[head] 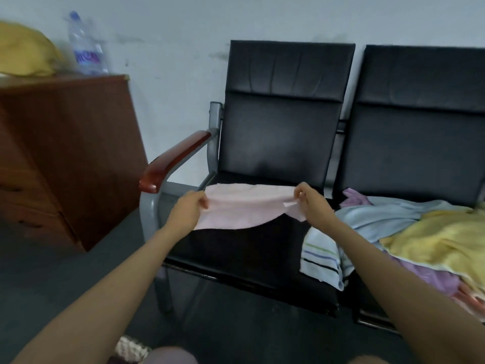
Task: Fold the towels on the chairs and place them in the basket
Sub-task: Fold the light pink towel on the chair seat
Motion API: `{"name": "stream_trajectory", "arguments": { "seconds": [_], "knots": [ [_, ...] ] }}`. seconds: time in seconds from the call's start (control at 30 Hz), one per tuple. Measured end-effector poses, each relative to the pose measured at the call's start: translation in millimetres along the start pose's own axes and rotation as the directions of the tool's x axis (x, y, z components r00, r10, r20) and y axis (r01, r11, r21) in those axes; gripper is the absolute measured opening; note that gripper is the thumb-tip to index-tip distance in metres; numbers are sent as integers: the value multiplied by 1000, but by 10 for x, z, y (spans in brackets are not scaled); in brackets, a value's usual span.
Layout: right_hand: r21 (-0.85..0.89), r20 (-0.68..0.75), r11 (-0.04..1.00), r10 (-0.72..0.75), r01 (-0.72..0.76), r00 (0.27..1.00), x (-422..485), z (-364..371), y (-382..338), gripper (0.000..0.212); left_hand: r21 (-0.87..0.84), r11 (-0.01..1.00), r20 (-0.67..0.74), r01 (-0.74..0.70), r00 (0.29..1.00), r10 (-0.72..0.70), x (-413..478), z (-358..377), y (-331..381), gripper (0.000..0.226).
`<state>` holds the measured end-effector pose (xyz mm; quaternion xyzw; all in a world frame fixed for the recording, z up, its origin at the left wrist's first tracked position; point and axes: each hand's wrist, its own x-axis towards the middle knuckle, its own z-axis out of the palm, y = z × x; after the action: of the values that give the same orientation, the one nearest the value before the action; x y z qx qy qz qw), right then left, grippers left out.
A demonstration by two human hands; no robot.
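Pink towel (244,206) pinched by left hand (187,208); right hand (312,203).

Both hands, left (187,210) and right (311,202), pinching a pink towel (244,208) over black chair (278,132), towel pile (425,232) beside

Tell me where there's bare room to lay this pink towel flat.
The left black padded chair seat is bare between the red-brown wooden armrest and the white striped towel. The right black chair seat is crowded with piled towels.
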<state>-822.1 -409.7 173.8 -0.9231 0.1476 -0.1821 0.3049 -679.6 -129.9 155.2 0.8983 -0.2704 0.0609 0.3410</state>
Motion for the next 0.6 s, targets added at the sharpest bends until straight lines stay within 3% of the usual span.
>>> {"name": "stream_trajectory", "arguments": {
  "seconds": [0.1, 0.33, 0.47, 0.6],
  "knots": [
    [65, -145, 998, -5, 14, 989, -48, -383, -324, 34, -89, 996, -110, -22, 994, 12, -39, -237, 372, 37],
    [168, -376, 975, -75, 148, 924, -552, -1258, -1068, 28, -294, 951, -293, -92, 956, 2, -432, -981, 1226, 31],
    [177, -442, 961, -116, 213, 890, -833, -1655, -1392, 29, -301, 938, -385, -172, 922, 46, -634, -1332, 1560, 30],
    [170, -408, 968, -102, 186, 907, -956, -1827, -1471, 30, -252, 936, -440, -246, 891, 116, -720, -1468, 1658, 31]
  ]
}}
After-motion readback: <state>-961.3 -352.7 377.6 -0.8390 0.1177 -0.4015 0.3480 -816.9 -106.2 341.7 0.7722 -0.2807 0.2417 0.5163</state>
